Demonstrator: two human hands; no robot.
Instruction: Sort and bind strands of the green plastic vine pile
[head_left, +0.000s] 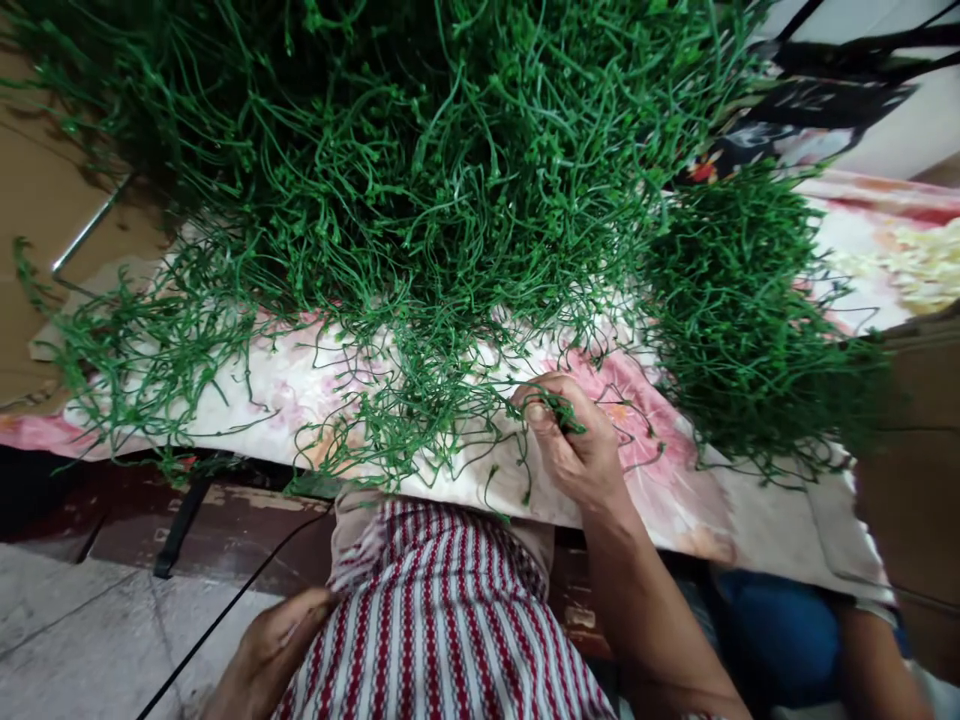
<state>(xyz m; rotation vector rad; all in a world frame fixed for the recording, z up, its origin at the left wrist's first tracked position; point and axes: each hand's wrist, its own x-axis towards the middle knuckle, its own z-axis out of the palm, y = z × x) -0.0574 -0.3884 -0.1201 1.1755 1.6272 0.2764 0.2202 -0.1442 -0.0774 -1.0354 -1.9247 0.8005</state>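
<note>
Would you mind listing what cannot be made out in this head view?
- Right hand: fingertips curl into the green stems, so how many it pinches is hidden.
- Left hand: low beside the striped cloth; its palm faces away, so whether it holds the black cord is unclear.
- Stem pile: cut off by the top edge.
- Floral cloth: mostly covered by stems.
- Cardboard box: cut off at the right edge.
</note>
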